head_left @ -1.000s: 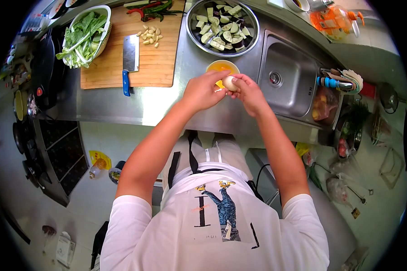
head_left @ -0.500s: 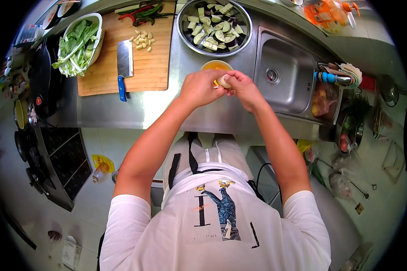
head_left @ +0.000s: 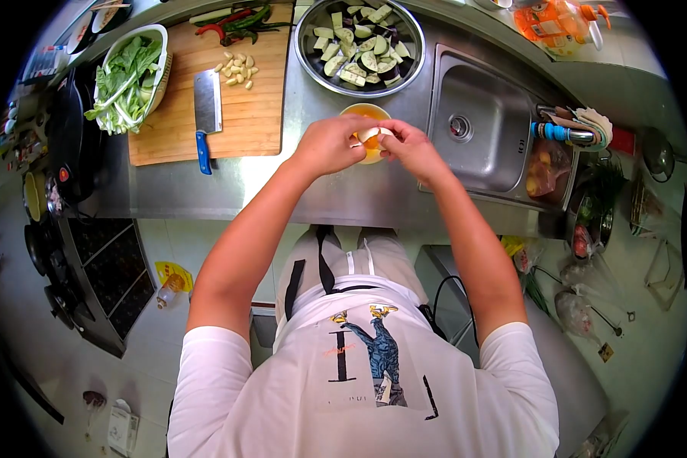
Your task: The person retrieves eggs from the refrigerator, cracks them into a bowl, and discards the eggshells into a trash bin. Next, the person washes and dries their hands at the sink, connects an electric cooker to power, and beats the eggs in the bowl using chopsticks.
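Note:
Over a small round bowl [head_left: 368,108] on the steel counter, my left hand [head_left: 330,146] and my right hand [head_left: 411,149] meet with fingers closed on a cracked egg [head_left: 369,133]. Pale shell shows between the fingertips, with orange yolk colour just under it. Orange-yellow liquid lies in the bowl, partly covered by my fingers. Right behind the bowl stands a large metal basin [head_left: 304,57] of cut eggplant pieces [head_left: 362,47].
To the left, a wooden cutting board [head_left: 259,122] bears a cleaver [head_left: 207,103], garlic cloves [head_left: 238,69] and peppers [head_left: 244,23]. A white basket [head_left: 162,72] of leafy greens [head_left: 133,72] overlaps its corner. The steel sink [head_left: 485,114] lies right, beside a cloth-hung faucet [head_left: 576,133].
The egg has gone from whole-looking to split open, with orange showing beneath the shell. My fingers have spread slightly apart along it, and more of the bowl is visible.

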Demonstrator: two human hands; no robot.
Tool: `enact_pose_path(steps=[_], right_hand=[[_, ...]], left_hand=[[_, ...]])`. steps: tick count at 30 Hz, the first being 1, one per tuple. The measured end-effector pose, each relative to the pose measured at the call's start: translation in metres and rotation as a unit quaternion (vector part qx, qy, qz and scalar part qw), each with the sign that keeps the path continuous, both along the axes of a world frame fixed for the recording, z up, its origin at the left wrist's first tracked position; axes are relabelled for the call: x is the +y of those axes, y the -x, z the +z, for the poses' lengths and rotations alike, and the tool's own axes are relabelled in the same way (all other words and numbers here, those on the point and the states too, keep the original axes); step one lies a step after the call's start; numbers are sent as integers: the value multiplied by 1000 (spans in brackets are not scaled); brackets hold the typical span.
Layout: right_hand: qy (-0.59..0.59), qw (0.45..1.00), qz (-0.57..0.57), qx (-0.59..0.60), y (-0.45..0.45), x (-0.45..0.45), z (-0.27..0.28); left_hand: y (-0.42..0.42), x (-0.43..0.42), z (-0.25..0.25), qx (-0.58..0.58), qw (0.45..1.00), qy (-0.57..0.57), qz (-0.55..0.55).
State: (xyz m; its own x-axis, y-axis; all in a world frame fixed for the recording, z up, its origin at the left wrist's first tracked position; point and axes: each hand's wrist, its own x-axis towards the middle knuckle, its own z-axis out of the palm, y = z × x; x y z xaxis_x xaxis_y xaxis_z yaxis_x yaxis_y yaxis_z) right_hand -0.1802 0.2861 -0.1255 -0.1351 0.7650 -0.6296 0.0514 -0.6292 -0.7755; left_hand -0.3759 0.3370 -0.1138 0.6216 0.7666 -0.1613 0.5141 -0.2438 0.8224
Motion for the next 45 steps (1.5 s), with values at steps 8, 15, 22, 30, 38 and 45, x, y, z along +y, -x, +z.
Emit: enact_pose_path(steps=[8, 15, 22, 30, 38, 45], right_hand=[[-259, 938, 71, -217, 8, -1, 20], [-314, 901, 92, -285, 16, -7, 62], [-347, 890, 63, -290, 20, -14, 89], [-283, 943, -25, -175, 20, -14, 104], [-79, 956, -196, 204, 18, -17, 95], [-13, 930, -176, 323, 14, -24, 67]], left_hand=[[5, -2, 21, 46, 991, -118, -29], [13, -14, 44, 8, 987, -163, -9], [19, -13, 75, -12, 980, -197, -25], [28, -10, 94, -48, 994, -102, 15], [29, -16, 62, -245, 934, 210, 156], [10, -38, 86, -258, 903, 298, 171]])
